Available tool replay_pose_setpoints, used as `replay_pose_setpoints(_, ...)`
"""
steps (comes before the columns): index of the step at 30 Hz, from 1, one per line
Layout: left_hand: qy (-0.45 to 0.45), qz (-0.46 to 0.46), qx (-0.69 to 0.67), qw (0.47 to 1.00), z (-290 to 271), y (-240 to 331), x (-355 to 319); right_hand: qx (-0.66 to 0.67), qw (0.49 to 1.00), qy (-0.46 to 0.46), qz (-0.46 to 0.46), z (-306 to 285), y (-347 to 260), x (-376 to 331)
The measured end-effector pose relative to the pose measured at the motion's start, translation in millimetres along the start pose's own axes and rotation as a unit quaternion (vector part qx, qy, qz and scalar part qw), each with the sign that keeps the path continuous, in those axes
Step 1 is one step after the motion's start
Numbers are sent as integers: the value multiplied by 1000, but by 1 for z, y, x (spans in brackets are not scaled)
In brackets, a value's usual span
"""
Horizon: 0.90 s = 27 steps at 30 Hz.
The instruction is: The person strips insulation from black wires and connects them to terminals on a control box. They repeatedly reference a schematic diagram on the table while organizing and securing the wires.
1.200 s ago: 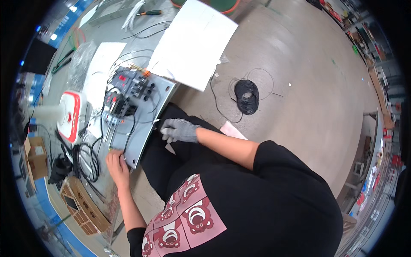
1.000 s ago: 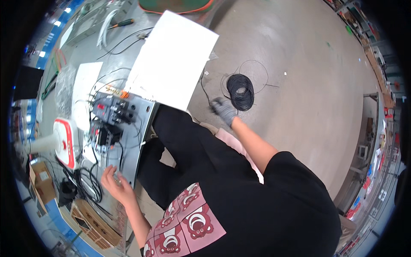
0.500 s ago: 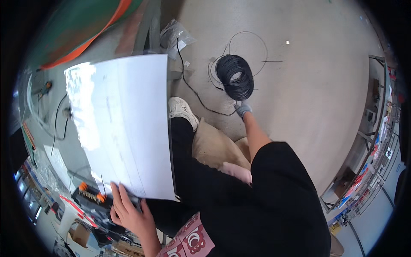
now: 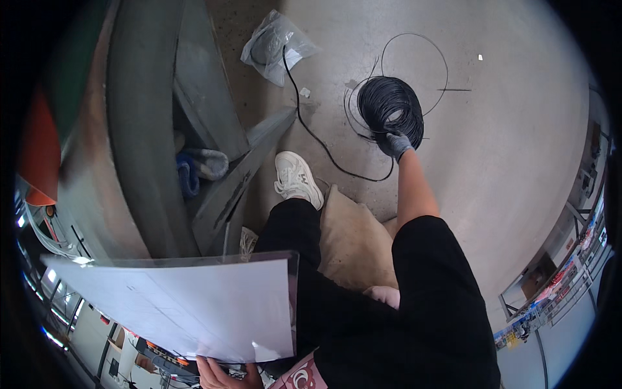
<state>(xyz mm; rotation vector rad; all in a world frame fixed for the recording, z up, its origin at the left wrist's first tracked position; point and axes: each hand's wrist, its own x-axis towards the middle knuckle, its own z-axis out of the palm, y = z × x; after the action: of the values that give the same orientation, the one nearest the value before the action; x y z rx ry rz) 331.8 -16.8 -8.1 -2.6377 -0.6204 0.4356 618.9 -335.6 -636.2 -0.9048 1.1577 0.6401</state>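
A: Where's the coil of black wire (image 4: 378, 98)?
B: On the floor (image 4: 518, 142), beyond the white shoe (image 4: 296, 176); the right hand (image 4: 398, 142), in a grey glove, is at its near edge; can't tell whether the fingers are closed on it.
A: And the left hand (image 4: 223, 375)?
B: Bare; at the near edge of the white sheet (image 4: 210, 311); grip can't be told; a black cable (image 4: 331, 153) curves from the plastic bag (image 4: 272, 50) toward the coil.
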Motion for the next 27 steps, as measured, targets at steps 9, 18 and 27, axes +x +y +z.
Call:
replay_pose_setpoints(9,-4,-6,-70,998,-26,4,-20,106,966,-132,-195,52,-20,-259)
replay_pose_setpoints(18,-142,-10,-894,424,-78,46,-56,-33,787,-610,-84,88,-20,-623)
replay_pose_setpoints(27,52,161,-756,632,-82,41,-180,-240,692,-656,-179,33,32,-730)
